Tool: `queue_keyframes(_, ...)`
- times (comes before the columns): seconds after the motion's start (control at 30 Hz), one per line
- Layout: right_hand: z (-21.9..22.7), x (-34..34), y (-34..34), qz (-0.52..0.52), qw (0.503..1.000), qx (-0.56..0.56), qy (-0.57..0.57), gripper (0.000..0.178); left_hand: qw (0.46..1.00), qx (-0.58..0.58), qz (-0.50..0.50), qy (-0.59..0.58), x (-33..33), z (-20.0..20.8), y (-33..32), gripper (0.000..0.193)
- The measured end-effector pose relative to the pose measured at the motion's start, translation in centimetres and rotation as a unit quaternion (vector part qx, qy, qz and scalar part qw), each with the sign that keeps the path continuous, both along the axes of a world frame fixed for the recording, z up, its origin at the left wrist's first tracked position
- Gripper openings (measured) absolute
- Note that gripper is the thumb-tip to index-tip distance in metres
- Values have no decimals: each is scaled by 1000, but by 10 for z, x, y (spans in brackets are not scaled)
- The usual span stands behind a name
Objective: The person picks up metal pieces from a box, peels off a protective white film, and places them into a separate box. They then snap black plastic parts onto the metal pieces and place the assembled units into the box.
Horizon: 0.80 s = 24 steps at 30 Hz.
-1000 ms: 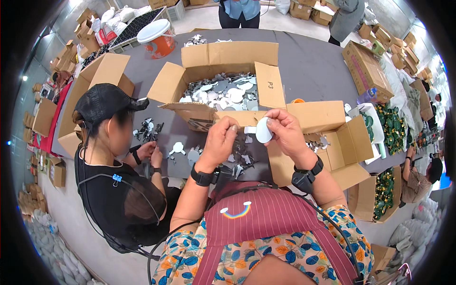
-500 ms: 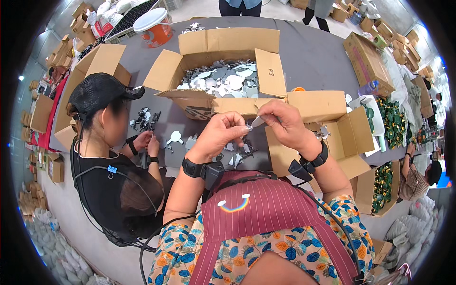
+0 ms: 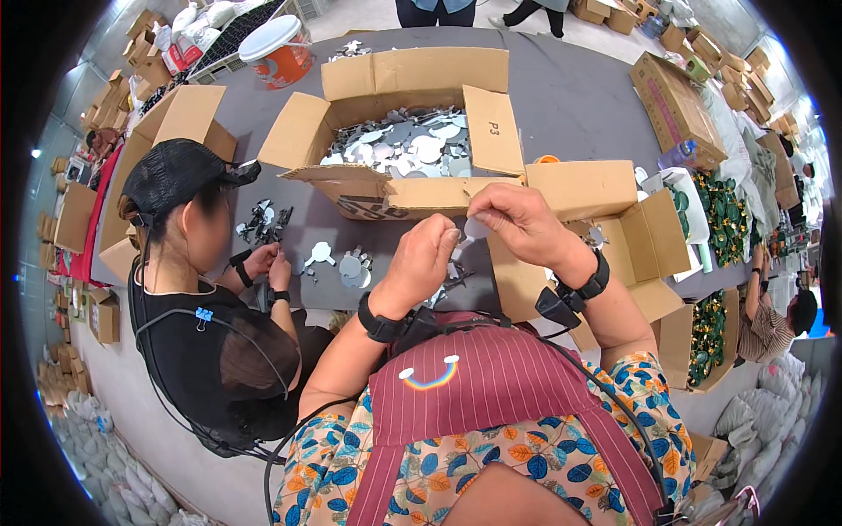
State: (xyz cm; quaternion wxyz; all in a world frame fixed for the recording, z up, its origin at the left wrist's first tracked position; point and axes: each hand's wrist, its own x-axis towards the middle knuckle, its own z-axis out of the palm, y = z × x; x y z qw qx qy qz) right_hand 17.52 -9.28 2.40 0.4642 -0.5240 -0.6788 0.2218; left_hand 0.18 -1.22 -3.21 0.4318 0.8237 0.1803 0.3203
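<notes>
My right hand [image 3: 524,226] pinches a thin, pale grey, rounded flat piece [image 3: 474,231] between thumb and fingertips. Close beside it, my left hand [image 3: 420,266] is closed with its fingers curled in. Whatever it grips is hidden behind the fingers. Below both hands, a loose pile of small grey cutout scraps [image 3: 452,282] lies on the dark tabletop. Left of my left wrist are a white shaped cutout [image 3: 321,254] and several grey rounded pieces [image 3: 353,272]. Just beyond my hands stands an open cardboard box [image 3: 415,74] full of flat grey and white cutouts [image 3: 427,147].
A second open cardboard box [image 3: 650,249] sits by my right forearm. At my left, a co-worker [image 3: 206,316] handles small pieces beside a dark scrap pile [image 3: 263,222]. An orange-and-white bucket [image 3: 279,54] and a closed carton [image 3: 677,110] stand farther back on the table.
My left hand has rotated and its fingers have curled into a tighter grip. The rounded piece stays in my right hand, tilted to show more of its face. A distant person has stepped leftward.
</notes>
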Motion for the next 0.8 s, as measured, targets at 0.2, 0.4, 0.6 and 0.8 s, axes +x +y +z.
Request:
queue_keyframes(0.2, 5, 8, -2, 25, 994, -31, 105, 9, 978, 136, 62, 144, -9, -18, 12, 14)
queue_keyframes(0.4, -29, 17, 16, 75, 913, -202, 346, 10, 946, 297, 95, -86, 7, 44, 8, 17)
queue_keyframes(0.6, -27, 6, 15, 76, 816, -346, 456, 12, 936, 329, -38, -122, 19, 29, 24, 24)
queue_keyframes(0.8, -48, 3, 5, -166, 977, 77, 112, 18, 977, 168, 106, -76, 27, 23, 13, 11)
